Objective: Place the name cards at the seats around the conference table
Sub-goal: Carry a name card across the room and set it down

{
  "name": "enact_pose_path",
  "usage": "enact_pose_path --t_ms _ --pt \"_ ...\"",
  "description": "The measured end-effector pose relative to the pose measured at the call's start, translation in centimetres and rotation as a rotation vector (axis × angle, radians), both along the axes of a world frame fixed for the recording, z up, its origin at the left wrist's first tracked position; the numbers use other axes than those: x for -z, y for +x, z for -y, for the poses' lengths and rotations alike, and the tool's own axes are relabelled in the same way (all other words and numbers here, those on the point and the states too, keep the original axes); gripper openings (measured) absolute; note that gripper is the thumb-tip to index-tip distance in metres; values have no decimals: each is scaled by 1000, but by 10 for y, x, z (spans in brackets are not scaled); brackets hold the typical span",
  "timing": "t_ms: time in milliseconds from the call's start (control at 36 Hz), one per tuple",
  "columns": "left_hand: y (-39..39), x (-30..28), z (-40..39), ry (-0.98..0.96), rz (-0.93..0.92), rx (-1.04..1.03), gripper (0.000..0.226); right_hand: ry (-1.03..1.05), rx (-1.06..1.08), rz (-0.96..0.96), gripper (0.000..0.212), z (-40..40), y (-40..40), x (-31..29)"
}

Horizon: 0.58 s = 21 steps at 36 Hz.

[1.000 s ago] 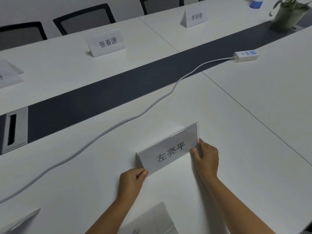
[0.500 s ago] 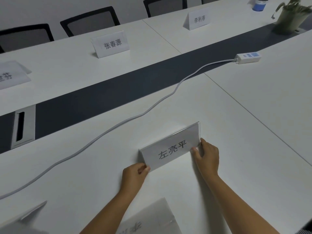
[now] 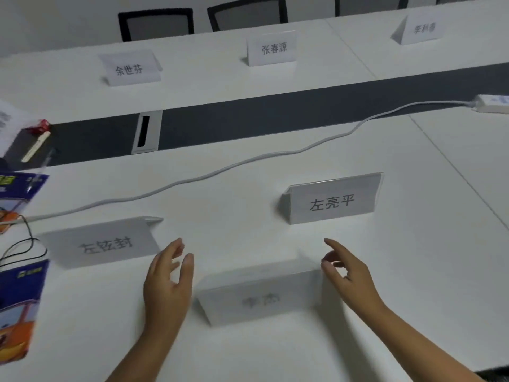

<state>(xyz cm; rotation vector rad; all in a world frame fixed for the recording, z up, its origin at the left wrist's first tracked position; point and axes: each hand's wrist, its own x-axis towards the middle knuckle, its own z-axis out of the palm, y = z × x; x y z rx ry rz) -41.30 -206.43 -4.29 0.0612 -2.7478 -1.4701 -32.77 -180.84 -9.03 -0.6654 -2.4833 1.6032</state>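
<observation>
White table (image 3: 413, 299): name cards (image 3: 332, 201), cable (image 3: 220, 172), power strip (image 3: 493, 103).

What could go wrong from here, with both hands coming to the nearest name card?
1. The nearest card is motion-blurred and lies between the open left hand and right hand. With an uneven grip on its two ends, this light tent could tip or twist.
2. The white cable runs across the table just beyond the cards. A card carried outward could catch on it.
3. The card to the left stands close by. The left hand could nudge it.
</observation>
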Motion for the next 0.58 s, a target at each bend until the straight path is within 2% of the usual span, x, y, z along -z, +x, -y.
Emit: enact_pose_path --t_ms 83,167,278,417,583 --pt "37 29 15 -2 162 -88 48 62 -71 78 85 18 10 2" --pt "57 53 12 17 306 -46 64 60 -79 135 87 28 16 2" --pt "57 52 2 42 318 24 63 21 -34 146 65 39 18 -3" --pt "47 36 3 -52 272 68 46 106 47 172 60 51 16 -13" --pt "48 15 39 16 187 75 43 200 97 148 56 89 23 -42"
